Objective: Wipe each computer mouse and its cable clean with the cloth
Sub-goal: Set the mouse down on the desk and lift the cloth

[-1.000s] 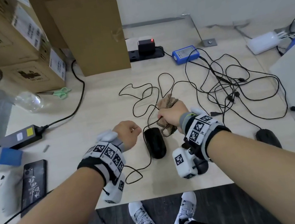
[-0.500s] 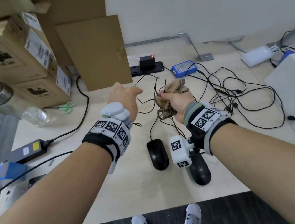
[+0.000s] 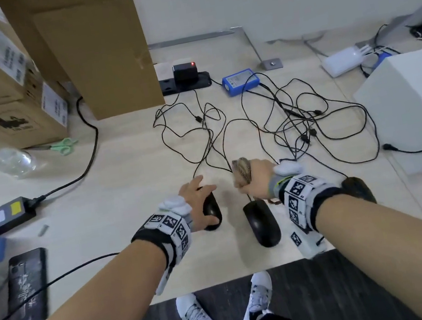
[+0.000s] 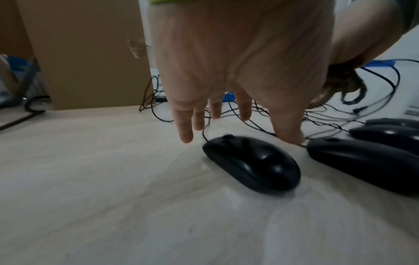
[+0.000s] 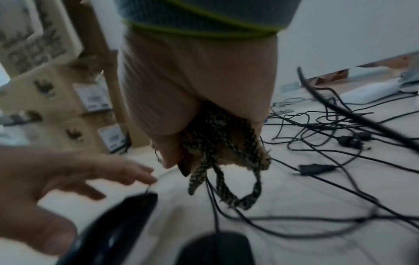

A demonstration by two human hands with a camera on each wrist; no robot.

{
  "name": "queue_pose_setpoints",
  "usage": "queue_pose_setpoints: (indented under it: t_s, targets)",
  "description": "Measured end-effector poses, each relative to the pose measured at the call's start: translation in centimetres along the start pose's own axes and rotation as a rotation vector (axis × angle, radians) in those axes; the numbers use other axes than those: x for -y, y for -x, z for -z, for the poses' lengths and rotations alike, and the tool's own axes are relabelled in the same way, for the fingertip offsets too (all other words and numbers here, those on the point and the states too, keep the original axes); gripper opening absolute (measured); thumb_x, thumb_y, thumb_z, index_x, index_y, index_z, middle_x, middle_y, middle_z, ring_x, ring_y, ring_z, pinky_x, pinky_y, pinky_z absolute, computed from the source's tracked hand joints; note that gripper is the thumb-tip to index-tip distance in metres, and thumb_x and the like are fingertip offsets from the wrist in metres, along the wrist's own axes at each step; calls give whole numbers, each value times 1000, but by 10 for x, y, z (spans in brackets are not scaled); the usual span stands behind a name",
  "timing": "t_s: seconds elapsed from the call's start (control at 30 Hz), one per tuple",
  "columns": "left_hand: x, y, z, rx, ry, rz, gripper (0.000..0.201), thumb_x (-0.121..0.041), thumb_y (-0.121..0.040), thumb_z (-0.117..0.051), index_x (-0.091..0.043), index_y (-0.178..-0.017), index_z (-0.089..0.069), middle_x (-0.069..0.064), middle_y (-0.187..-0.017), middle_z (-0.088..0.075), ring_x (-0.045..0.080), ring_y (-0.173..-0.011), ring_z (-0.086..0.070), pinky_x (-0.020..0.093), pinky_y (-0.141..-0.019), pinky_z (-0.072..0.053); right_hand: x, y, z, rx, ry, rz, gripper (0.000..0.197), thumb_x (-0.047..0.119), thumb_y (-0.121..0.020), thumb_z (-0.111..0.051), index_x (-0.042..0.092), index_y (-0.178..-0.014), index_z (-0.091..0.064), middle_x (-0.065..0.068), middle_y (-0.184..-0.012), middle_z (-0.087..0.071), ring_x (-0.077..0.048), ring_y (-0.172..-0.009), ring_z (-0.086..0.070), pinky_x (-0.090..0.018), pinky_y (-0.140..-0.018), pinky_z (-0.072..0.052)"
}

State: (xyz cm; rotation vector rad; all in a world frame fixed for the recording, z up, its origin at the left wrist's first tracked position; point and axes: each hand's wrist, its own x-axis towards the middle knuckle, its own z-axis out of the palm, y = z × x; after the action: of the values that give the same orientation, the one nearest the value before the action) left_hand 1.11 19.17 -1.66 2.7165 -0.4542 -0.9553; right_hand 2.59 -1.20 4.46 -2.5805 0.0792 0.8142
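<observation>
At the near edge of the table (image 3: 105, 233), three black mice are lying side by side. The left hand (image 3: 198, 206) is spreading its straight fingers above the leftmost mouse (image 3: 211, 211), gripping nothing. At that mouse's 3 o'clock the middle mouse (image 3: 262, 223) is resting, and at its 12 o'clock the right hand (image 3: 256, 180) is closing tightly around a bunched, patterned cloth (image 3: 242, 171) that seems to be wrapping the cable (image 5: 213, 206) running to the middle mouse. The third mouse (image 3: 358, 187) is peeking out at 3 o'clock behind the right wrist. Farther off, tangled cables (image 3: 296, 123) are sprawling toward a blue box (image 3: 240, 81) at 12 o'clock.
</observation>
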Motion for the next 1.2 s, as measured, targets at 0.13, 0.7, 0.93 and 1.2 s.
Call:
queue_pose_setpoints:
  t_s: [0.13,0.7,0.93,1.2]
  targets:
    - [-7,3,-13,56,-136,-43,83,-48,-85,-65,-31,-152,-20,2,-162,-4,28,-147,-7,47,-117,-25,-24,19,-16,82,156,-32,26,42,-80,-71,27,-82,-50,10,-77,-55,-18,-82,-61,-19,-56,-42]
    - [-21,7,-20,5,-192,-149,84,-54,-84,-62,-31,-152,-19,2,-162,-8,28,-147,-11,45,-115,-30,-33,21,-61,-316,-41,-224,64,57,-79,-67,15,-122,-46,-9,-118,-55,-32,-104,-60,-39,-86,-51]
    - [-77,6,-37,36,-163,-181,94,-43,-82,-71,-35,-154,-11,6,-162,1,33,-146,-15,47,-114,-31,-103,41,-23,-554,-166,-187,56,61,-74,-68,22,-110,-52,-1,-111,-61,-29,-94,-62,-39,-85,-52]
    - [-121,-3,-64,-37,-95,-18,74,-38,-92,-59,-34,-152,-17,12,-160,-5,36,-137,-30,42,-107,-38,-177,45,-35,-218,129,-253,76,60,-70,-73,16,-121,-38,-11,-116,-48,-33,-97,-56,-34,-69,-42]
